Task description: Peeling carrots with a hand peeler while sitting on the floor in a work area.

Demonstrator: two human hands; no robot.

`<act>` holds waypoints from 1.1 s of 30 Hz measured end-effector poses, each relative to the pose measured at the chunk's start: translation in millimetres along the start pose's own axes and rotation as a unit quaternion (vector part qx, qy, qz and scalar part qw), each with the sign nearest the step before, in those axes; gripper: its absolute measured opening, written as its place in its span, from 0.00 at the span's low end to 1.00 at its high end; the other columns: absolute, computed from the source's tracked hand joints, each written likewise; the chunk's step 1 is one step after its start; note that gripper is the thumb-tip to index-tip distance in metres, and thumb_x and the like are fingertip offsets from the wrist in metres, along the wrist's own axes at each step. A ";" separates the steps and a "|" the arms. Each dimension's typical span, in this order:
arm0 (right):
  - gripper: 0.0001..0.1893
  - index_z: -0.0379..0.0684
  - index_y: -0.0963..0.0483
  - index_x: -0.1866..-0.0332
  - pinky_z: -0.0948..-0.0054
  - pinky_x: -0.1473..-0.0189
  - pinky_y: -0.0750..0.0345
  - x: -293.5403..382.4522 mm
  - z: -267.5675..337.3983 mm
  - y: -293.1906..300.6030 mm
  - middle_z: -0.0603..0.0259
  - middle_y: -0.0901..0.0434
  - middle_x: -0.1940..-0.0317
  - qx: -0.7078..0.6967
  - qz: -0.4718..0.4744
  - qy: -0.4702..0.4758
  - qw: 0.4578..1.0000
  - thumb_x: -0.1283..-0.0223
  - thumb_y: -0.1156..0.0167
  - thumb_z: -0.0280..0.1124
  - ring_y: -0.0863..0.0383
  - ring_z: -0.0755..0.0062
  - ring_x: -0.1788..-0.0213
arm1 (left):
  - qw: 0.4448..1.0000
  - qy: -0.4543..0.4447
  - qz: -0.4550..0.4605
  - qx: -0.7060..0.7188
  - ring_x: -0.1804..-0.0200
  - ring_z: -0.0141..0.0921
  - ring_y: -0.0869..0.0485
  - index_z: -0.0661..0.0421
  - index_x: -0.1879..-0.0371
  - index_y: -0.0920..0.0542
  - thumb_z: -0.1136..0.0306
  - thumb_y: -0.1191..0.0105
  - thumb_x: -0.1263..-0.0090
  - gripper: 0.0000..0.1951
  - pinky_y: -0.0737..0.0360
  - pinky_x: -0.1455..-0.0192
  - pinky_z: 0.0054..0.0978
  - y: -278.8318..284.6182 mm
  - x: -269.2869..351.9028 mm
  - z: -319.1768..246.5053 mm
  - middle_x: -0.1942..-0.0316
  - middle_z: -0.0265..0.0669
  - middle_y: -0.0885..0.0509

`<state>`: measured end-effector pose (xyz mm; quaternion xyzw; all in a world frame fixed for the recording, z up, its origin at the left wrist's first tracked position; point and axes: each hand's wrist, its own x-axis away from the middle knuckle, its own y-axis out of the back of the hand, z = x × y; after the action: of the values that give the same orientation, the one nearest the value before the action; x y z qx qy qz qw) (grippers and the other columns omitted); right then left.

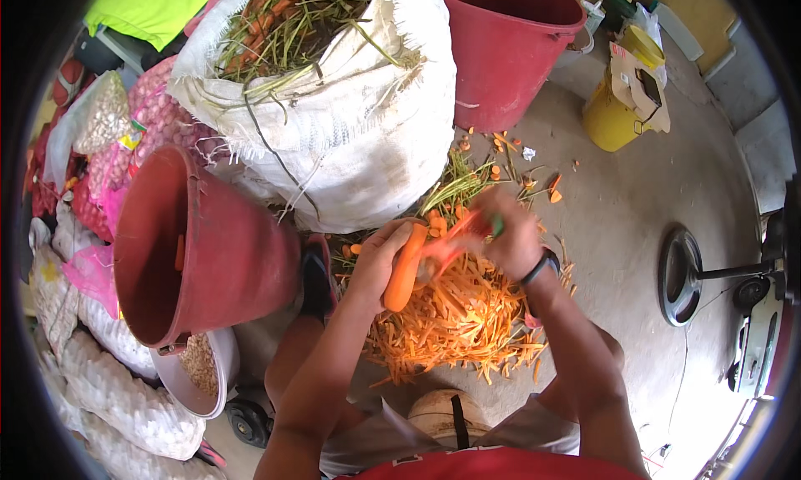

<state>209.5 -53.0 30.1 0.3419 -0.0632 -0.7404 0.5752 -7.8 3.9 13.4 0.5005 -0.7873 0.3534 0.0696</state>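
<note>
My left hand (378,261) is closed around a peeled orange carrot (407,268), whose lower end points down and toward me. Just right of it, my right hand (510,233) grips a peeler (454,242) with red and green parts, blurred by motion. Whether its blade touches the carrot cannot be told. Under both hands lies a heap of carrot peelings (463,323) on the floor. Cut carrot ends and green stems lie at the heap's far side. Beyond, a white woven sack (350,148) stands open, filled with carrots and stems (281,29).
A tilted red bucket (231,248) at the left has a carrot inside. Another red bucket (500,54) stands beyond. Filled sacks (125,392) and a white tub (228,361) lie far left. A yellow bucket (610,117) and a round black stand base (679,275) are at the right.
</note>
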 end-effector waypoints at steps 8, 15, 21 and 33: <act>0.28 0.38 0.24 0.57 0.63 0.63 0.21 -13.6 -25.8 25.1 0.55 0.20 0.67 0.148 -0.031 -0.056 0.987 0.61 0.19 0.41 0.18 0.56 0.67 | 0.993 0.055 0.074 -0.077 0.64 0.21 0.19 0.56 0.50 0.18 0.60 0.46 0.23 0.13 0.22 0.63 0.20 -4.7 7.3 0.2 0.63 0.31 0.16; 0.16 0.38 0.23 0.55 0.57 0.57 0.22 -3.3 -45.8 8.1 0.50 0.18 0.63 0.126 0.077 -0.132 0.980 0.41 0.33 0.38 0.17 0.47 0.60 | 0.886 -0.176 0.091 -0.420 0.60 0.22 0.18 0.56 0.46 0.18 0.65 0.40 0.27 0.15 0.23 0.55 0.19 1.1 1.7 1.1 0.62 0.31 0.17; 0.11 0.38 0.22 0.55 0.55 0.56 0.21 4.0 -45.5 -0.5 0.47 0.17 0.62 0.140 0.075 -0.129 0.979 0.39 0.38 0.31 0.17 0.46 0.59 | 0.987 -0.037 0.145 -0.064 0.58 0.29 0.17 0.58 0.31 0.32 0.73 0.41 0.30 0.28 0.17 0.57 0.28 23.0 27.4 -55.1 0.55 0.41 0.19; 0.10 0.34 0.22 0.58 0.56 0.58 0.21 7.5 17.6 -43.7 0.45 0.18 0.66 0.041 0.101 -0.083 0.991 0.43 0.37 0.25 0.18 0.44 0.62 | 0.933 -0.192 0.027 -0.303 0.65 0.20 0.20 0.60 0.50 0.18 0.61 0.36 0.30 0.17 0.22 0.62 0.19 7.8 3.9 -5.2 0.64 0.31 0.15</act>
<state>163.2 -50.6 18.9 0.2940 -0.1753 -0.7016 0.6250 -17.5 6.2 15.2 0.4924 -0.8685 -0.0037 0.0559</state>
